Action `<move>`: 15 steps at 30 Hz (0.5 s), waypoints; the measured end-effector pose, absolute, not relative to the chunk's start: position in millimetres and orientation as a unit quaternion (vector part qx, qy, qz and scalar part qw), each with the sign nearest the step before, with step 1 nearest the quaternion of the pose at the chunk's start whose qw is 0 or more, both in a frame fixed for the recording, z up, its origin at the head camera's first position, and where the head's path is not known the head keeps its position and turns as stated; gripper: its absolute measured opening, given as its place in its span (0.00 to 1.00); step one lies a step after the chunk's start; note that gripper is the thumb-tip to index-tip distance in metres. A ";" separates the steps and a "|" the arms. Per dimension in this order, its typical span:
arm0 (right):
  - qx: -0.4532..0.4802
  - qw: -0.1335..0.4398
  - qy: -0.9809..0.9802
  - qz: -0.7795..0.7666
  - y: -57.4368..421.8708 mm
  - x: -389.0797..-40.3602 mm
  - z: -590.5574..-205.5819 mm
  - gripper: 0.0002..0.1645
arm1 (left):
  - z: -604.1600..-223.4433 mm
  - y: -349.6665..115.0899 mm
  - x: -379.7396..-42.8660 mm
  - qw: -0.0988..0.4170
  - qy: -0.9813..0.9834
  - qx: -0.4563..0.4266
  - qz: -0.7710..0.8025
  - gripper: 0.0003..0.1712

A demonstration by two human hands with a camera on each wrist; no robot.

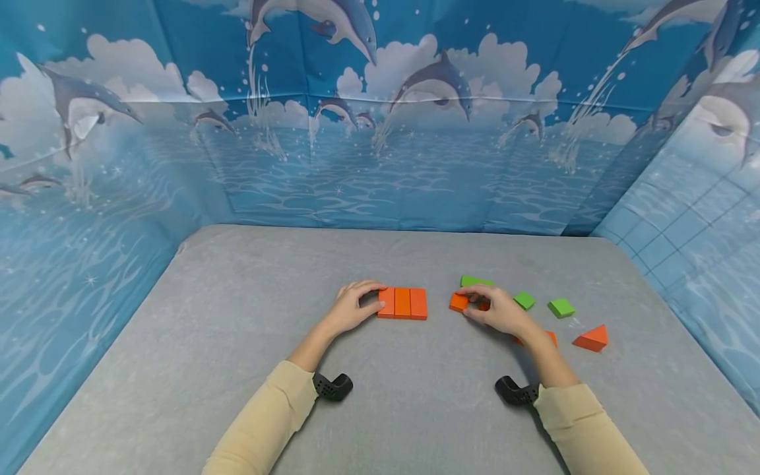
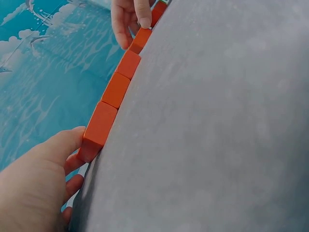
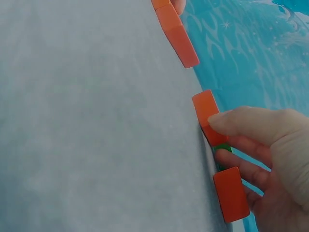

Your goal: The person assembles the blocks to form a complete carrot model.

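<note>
Three orange blocks point(image 1: 402, 303) lie side by side in a row on the grey table. At the row's left end my left hand point(image 1: 350, 309) touches the end block point(image 2: 100, 126) with thumb and fingers. To the right of the row, across a gap, my right hand point(image 1: 497, 313) pinches a separate orange block point(image 1: 458, 302) between thumb and fingers. The thumb lies on this held block point(image 3: 205, 104) in the right wrist view. Another orange piece point(image 1: 483, 306) sits under the right hand, mostly hidden by it.
Behind the right hand lies a long green block point(image 1: 477, 281). Two small green blocks, one nearer point(image 1: 524, 300) and one farther right point(image 1: 561, 307), lie beside an orange triangular block point(image 1: 592, 338). The right wrist partly covers an orange piece point(image 1: 552, 338). A dolphin-print curtain point(image 1: 380, 178) surrounds the table point(image 1: 415, 409).
</note>
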State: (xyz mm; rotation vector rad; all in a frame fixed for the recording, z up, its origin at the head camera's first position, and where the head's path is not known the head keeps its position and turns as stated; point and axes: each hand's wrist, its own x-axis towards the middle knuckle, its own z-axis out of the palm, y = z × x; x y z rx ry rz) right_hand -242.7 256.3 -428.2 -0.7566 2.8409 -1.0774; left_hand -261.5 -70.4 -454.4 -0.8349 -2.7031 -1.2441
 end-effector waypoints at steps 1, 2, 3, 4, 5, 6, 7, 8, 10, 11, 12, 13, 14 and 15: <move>-0.240 0.006 0.908 -0.344 256.2 -242.6 -428.1 0.22 | -454.7 -70.5 -261.5 0.026 -0.874 -0.270 -0.403 0.22; -0.238 0.005 0.908 -0.345 256.0 -242.4 -427.9 0.22 | -454.9 -70.6 -261.5 0.026 -0.874 -0.270 -0.403 0.22; -0.235 0.004 0.908 -0.346 255.8 -242.3 -427.9 0.23 | -455.0 -70.7 -261.5 0.025 -0.874 -0.270 -0.403 0.22; -0.233 0.003 0.908 -0.348 255.5 -242.3 -427.8 0.23 | -455.0 -70.8 -261.5 0.025 -0.874 -0.270 -0.404 0.22; -0.229 0.003 0.908 -0.351 255.2 -242.2 -427.8 0.23 | -454.7 -70.9 -261.4 0.024 -0.873 -0.270 -0.405 0.22; -0.225 0.002 0.909 -0.352 254.7 -242.1 -427.7 0.23 | -454.6 -71.0 -261.3 0.023 -0.873 -0.270 -0.405 0.22; -0.221 0.000 0.909 -0.354 254.2 -241.9 -427.7 0.23 | -454.6 -71.2 -261.1 0.023 -0.873 -0.270 -0.405 0.22; -0.218 -0.002 0.909 -0.354 253.5 -241.8 -427.5 0.22 | -454.3 -71.3 -260.8 0.024 -0.873 -0.270 -0.405 0.22; -0.215 -0.006 0.912 -0.350 251.9 -241.3 -426.7 0.21 | -454.0 -71.5 -260.3 0.024 -0.873 -0.270 -0.405 0.22; -0.214 -0.008 0.912 -0.349 250.5 -240.9 -425.7 0.20 | -453.9 -71.5 -260.1 0.024 -0.874 -0.270 -0.404 0.22; -0.216 -0.012 0.912 -0.349 248.9 -240.5 -424.6 0.20 | -453.7 -71.5 -259.8 0.025 -0.874 -0.270 -0.404 0.22; -0.221 -0.015 0.910 -0.351 246.7 -239.9 -422.9 0.20 | -453.6 -71.5 -259.8 0.026 -0.874 -0.270 -0.403 0.22; -0.227 -0.019 0.907 -0.353 243.9 -239.3 -420.9 0.20 | -453.4 -71.5 -259.5 0.027 -0.874 -0.270 -0.402 0.22; -0.235 -0.022 0.904 -0.356 240.7 -238.7 -419.2 0.19 | -453.1 -71.5 -259.4 0.027 -0.875 -0.270 -0.401 0.22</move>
